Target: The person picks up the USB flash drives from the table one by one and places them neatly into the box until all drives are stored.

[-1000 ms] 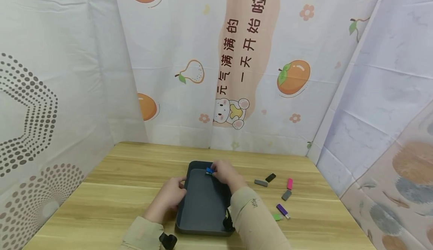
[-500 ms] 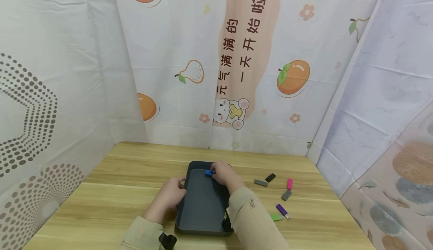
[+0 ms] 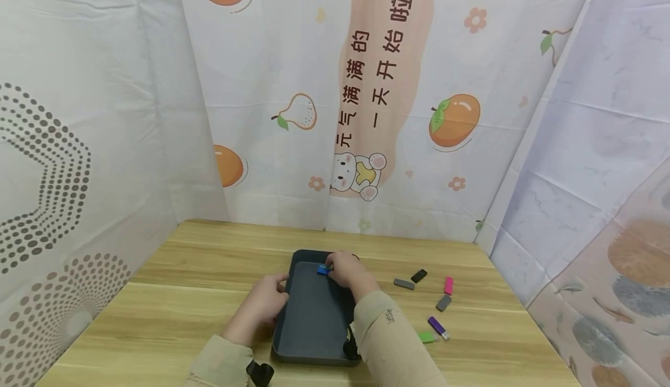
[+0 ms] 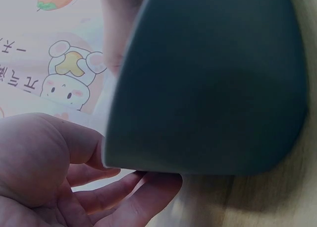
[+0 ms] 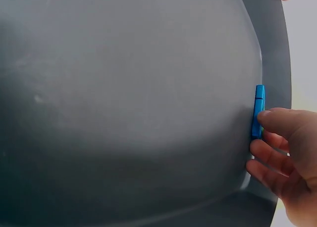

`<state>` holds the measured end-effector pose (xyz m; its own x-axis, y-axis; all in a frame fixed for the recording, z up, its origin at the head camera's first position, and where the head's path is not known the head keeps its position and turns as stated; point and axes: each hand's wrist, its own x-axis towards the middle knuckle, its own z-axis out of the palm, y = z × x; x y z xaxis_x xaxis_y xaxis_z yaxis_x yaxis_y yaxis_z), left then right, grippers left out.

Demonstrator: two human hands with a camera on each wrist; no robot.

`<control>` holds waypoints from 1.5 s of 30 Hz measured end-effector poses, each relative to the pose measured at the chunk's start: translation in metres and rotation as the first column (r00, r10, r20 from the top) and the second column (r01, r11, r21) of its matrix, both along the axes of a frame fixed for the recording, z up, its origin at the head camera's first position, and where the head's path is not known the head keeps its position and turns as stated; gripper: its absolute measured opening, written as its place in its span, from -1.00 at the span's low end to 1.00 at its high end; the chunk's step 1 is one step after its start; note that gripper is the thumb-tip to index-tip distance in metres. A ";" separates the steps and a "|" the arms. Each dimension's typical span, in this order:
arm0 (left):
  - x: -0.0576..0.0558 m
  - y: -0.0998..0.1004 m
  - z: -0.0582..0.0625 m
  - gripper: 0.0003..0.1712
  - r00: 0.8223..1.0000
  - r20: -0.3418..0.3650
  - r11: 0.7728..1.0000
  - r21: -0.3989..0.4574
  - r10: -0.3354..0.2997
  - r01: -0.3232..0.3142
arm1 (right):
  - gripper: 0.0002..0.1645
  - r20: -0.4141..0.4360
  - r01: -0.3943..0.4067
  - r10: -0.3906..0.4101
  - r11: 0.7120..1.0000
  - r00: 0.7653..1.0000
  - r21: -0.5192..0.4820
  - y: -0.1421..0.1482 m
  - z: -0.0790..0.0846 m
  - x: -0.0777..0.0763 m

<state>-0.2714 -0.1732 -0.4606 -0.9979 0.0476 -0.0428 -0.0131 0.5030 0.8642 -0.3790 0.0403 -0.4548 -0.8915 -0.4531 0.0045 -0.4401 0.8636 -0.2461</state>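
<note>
A dark grey rectangular tray (image 3: 314, 323) lies on the wooden table. My left hand (image 3: 266, 301) holds its left side; in the left wrist view the thumb is at the rim and fingers curl against the outside of the tray (image 4: 208, 88). Inside the far end, my right hand (image 3: 348, 269) pinches a blue USB stick (image 3: 323, 269) between thumb and fingers. The right wrist view has the blue USB stick (image 5: 259, 104) at the tray floor beside the wall, a sliver of green showing by it. Fingers partly hide the stick.
Right of the tray lie several more USB sticks: a grey one (image 3: 404, 283), a black one (image 3: 419, 276), a pink one (image 3: 448, 285), a darker grey one (image 3: 444, 303), a purple one (image 3: 437, 327) and a green one (image 3: 427, 337). A printed curtain (image 3: 293, 201) hangs behind the table.
My right hand has lowered the blue USB stick slightly toward the near side within the tray's far end, and the stick has turned a little. The left hand and tray have stayed put.
</note>
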 end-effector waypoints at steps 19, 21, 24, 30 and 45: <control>0.000 0.001 -0.001 -0.33 1.000 0.002 1.000 -0.008 0.000 0.000 | -0.74 -0.018 0.012 -0.012 1.000 1.000 0.016 0.003 -0.003 -0.001; 0.000 0.001 -0.001 -0.33 1.000 0.001 1.000 -0.002 -0.002 0.002 | -0.73 -0.006 0.023 -0.023 1.000 1.000 0.017 0.002 -0.002 0.000; 0.000 0.002 -0.001 -0.33 1.000 -0.002 1.000 0.004 -0.004 0.004 | -0.72 0.006 0.032 -0.032 0.999 0.999 0.016 0.003 0.000 0.000; 0.001 0.002 -0.001 -0.33 1.000 -0.004 1.000 0.001 -0.001 0.001 | -0.71 -0.005 0.023 -0.023 0.999 1.000 0.027 0.003 -0.001 -0.001; -0.002 0.000 -0.004 -0.33 1.000 0.013 1.000 0.003 0.003 -0.003 | -0.75 -0.036 -0.030 0.030 0.999 0.999 0.020 0.006 -0.002 -0.004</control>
<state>-0.2734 -0.1732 -0.4642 -0.9974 0.0446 -0.0560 -0.0263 0.5000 0.8656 -0.3833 0.0468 -0.4569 -0.8768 -0.4800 0.0279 -0.4744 0.8542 -0.2127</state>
